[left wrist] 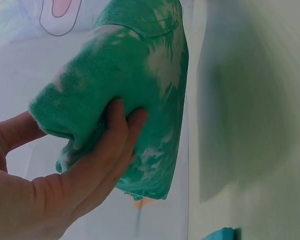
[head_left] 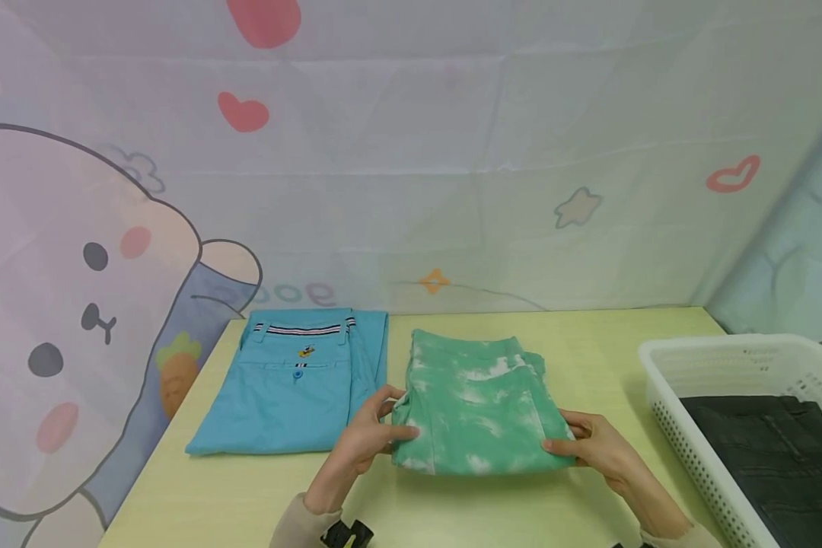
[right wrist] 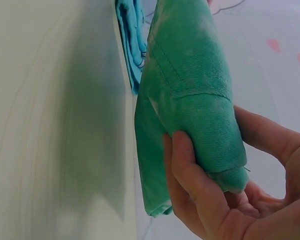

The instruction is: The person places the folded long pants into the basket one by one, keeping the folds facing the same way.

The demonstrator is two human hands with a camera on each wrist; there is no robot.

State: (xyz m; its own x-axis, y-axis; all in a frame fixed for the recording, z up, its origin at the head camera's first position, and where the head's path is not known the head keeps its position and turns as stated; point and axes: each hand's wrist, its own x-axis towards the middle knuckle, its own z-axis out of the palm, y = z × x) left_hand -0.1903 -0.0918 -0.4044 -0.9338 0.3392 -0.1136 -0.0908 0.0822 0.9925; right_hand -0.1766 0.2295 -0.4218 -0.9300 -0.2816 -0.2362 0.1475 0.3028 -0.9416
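Green shorts: you are holding the folded green tie-dye shorts point(head_left: 478, 407) at the near middle of the desk point(head_left: 589, 335), one hand at each end, so the folded layers are staying stacked rather than sliding apart.
Left hand: your left hand point(head_left: 370, 438) is gripping the left edge of the bundle, thumb on top and fingers point(left wrist: 121, 131) curled underneath; the wrist view is showing that end raised off the desk.
Right hand: your right hand point(head_left: 592, 445) is pinching the right corner the same way, with fingers point(right wrist: 190, 175) wrapping under the thick folded edge and the thumb behind.
Blue shorts: the folded blue shorts point(head_left: 294, 384) are lying flat just to the left, nearly touching the green pair, waistband facing the wall.
Basket: the white basket point(head_left: 671, 396) is sitting at the right edge of the desk, apart from your hands, with a dark garment point(head_left: 781, 449) lying inside it.
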